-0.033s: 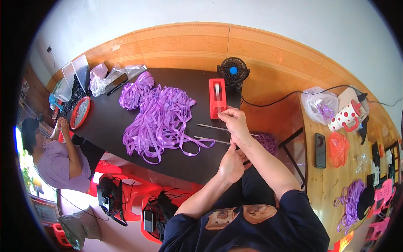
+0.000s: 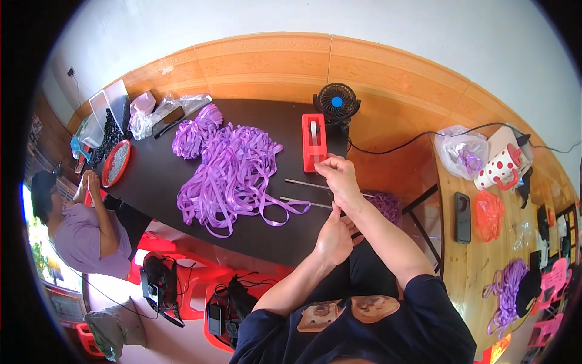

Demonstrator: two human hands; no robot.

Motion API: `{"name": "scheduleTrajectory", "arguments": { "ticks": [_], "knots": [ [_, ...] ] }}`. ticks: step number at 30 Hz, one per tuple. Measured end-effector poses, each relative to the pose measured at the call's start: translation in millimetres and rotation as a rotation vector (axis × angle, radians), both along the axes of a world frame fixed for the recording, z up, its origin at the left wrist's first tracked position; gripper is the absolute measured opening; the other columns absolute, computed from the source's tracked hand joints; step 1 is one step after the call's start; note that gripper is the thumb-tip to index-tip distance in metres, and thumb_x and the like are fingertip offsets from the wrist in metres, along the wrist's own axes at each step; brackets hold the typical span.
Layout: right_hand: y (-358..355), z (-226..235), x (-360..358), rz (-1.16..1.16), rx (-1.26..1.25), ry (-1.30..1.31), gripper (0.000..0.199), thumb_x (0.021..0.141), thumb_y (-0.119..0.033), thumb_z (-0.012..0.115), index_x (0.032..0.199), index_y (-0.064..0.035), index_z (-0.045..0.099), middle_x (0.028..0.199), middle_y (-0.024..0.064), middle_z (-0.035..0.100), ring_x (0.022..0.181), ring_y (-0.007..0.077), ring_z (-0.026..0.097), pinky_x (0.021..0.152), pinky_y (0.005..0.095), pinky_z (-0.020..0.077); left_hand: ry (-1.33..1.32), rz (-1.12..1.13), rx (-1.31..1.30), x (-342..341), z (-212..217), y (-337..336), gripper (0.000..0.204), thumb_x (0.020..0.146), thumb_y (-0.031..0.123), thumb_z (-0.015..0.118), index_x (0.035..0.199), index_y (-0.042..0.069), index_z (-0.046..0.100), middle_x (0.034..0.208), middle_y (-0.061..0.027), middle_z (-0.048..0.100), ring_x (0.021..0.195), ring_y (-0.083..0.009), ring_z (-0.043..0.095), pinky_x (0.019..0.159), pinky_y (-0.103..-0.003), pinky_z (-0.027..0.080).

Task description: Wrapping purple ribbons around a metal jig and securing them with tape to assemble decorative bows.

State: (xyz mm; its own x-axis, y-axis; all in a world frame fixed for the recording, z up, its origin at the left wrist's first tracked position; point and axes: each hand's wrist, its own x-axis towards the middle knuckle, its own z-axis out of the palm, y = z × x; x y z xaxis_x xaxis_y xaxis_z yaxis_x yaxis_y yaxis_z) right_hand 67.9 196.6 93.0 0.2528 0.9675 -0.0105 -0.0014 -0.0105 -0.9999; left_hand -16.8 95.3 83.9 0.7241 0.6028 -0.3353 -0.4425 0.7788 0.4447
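Observation:
At the front end of a red tape dispenser (image 2: 309,142), the fingers of my right hand (image 2: 339,181) are pinched together on the tape. Just below it, my left hand (image 2: 334,238) has thumb and fingers closed near the end of the lower of two thin metal rods (image 2: 294,199); what lies in those fingers is too small to make out. The other rod (image 2: 303,182) runs under my right wrist. A large tangle of purple ribbon (image 2: 227,173) spreads over the dark table (image 2: 260,239), one loop reaching the lower rod. A bundled purple ribbon hank (image 2: 199,130) lies behind it.
A small black fan (image 2: 337,103) stands behind the dispenser. On the left are a red dish (image 2: 119,162) of small grey pieces and a seated person (image 2: 91,233). A wooden table (image 2: 451,267) to my right bears a phone (image 2: 462,217), a dotted cup (image 2: 498,170) and purple ribbon (image 2: 508,296).

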Motion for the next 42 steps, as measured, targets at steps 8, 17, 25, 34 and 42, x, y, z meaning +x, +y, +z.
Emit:
{"name": "scheduleTrajectory", "arguments": {
  "ticks": [8, 17, 25, 34, 42],
  "knots": [
    [9.5, -20.7, 2.7, -0.193, 0.132, -0.506, 0.009, 0.072, -0.011, 0.073, 0.067, -0.0053, 0.067, 0.103, 0.0078, 0.06, 0.101, 0.0243, 0.05, 0.076, 0.0441, 0.0397, -0.026, -0.014, -0.027, -0.4, -3.2, -0.5, 0.078, 0.094, 0.064, 0.023, 0.13, 0.0, 0.045, 0.131, -0.0108, 0.05, 0.12, -0.0235, 0.045, 0.101, -0.039, 0.03],
    [-15.1, 26.4, 69.8, 0.304, 0.284, -0.407, 0.009, 0.077, -0.007, 0.067, 0.075, 0.0016, 0.064, 0.11, 0.0188, 0.06, 0.104, 0.0214, 0.057, 0.084, 0.0305, 0.0421, -0.006, -0.02, -0.021, -1.4, -11.2, 1.2, 0.084, 0.09, 0.069, 0.028, 0.129, -0.003, 0.045, 0.13, -0.0125, 0.05, 0.118, -0.0265, 0.043, 0.095, -0.037, 0.032],
    [-59.6, 20.1, 131.7, 0.753, 0.028, -0.35, 0.01, 0.084, -0.012, 0.064, 0.078, -0.0036, 0.062, 0.119, 0.0143, 0.058, 0.105, 0.0214, 0.049, 0.091, 0.0341, 0.0379, 0.026, -0.018, -0.037, 0.2, -3.7, 0.6, 0.081, 0.092, 0.066, 0.025, 0.128, -0.004, 0.045, 0.133, -0.0144, 0.047, 0.12, -0.0273, 0.042, 0.097, -0.039, 0.031],
    [-52.0, -3.8, 133.0, 0.797, -0.022, -0.451, 0.011, 0.082, -0.012, 0.066, 0.075, -0.0052, 0.06, 0.102, 0.0073, 0.061, 0.102, 0.0234, 0.047, 0.092, 0.0351, 0.0342, 0.069, -0.006, -0.013, -0.9, 2.4, -1.5, 0.08, 0.093, 0.065, 0.025, 0.128, -0.003, 0.045, 0.133, -0.0144, 0.047, 0.118, -0.0271, 0.044, 0.096, -0.038, 0.031],
    [-55.1, -10.8, 129.9, 0.667, 0.036, -0.516, 0.014, 0.078, -0.013, 0.068, 0.071, -0.0059, 0.058, 0.09, 0.005, 0.061, 0.097, 0.0228, 0.047, 0.09, 0.0357, 0.0339, 0.055, -0.007, -0.02, -0.7, 0.8, -0.8, 0.079, 0.093, 0.065, 0.026, 0.129, -0.002, 0.045, 0.132, -0.0126, 0.048, 0.118, -0.0259, 0.044, 0.095, -0.037, 0.032]
  ]
}}
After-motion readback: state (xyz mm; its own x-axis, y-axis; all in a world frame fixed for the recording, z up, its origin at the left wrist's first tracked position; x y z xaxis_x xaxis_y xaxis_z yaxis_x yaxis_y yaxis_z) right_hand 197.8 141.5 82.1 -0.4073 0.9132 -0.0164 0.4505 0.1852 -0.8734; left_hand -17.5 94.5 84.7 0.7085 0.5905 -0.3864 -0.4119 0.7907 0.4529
